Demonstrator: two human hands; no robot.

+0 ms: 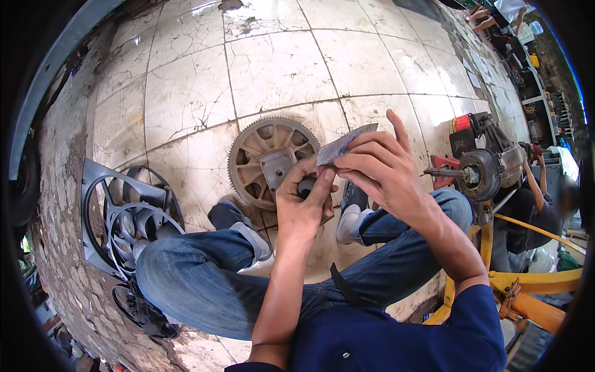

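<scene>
My right hand (385, 170) pinches a thin, stiff-looking grey sheet (347, 144), perhaps sandpaper, between thumb and fingers, with one finger raised. Just left of it, my left hand (300, 201) is closed round a small dark rounded part (305, 188); most of that part is hidden by the fingers, so its kind is unclear. The left fingertips meet the lower end of the sheet. Beyond both hands a toothed flywheel (248, 155) with spoke-like openings lies flat on the floor, a squarish metal plate (279, 168) at its centre.
Flat gaskets and rings (127, 226) lean at the left by my knee. A gearbox-like assembly (486, 167) with a shaft stands at the right, near a yellow metal frame (533, 282). Another person (533, 214) works on that side. Cracked tiles (279, 68) cover the floor.
</scene>
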